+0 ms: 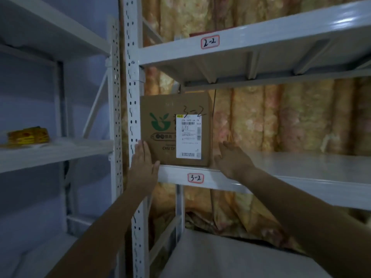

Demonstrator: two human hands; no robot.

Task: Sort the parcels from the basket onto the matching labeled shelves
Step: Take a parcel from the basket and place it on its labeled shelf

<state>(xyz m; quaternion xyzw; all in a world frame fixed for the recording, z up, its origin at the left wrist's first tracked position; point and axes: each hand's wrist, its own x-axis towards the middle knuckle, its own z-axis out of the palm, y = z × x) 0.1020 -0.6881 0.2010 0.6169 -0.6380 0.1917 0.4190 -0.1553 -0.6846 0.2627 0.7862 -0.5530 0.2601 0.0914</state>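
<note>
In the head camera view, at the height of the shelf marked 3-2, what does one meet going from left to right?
Yellow packet on the left rack → white perforated upright post → left hand → brown cardboard box marked 3-2 → right hand → bare grey shelf surface.

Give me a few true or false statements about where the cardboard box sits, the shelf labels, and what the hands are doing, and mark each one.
1. The cardboard box stands on the shelf labeled 3-2. True.
2. The box has 2-2 written on it. False: it reads 3-2, matching its shelf; the 2-2 label is on the shelf above.
3. The left hand lies flat against the box's lower left corner. True.
4. The right hand grips a second parcel. False: it is open and empty, beside the box.
5. The box sits at the shelf's right end. False: it sits at the left end, by the upright post.
</note>
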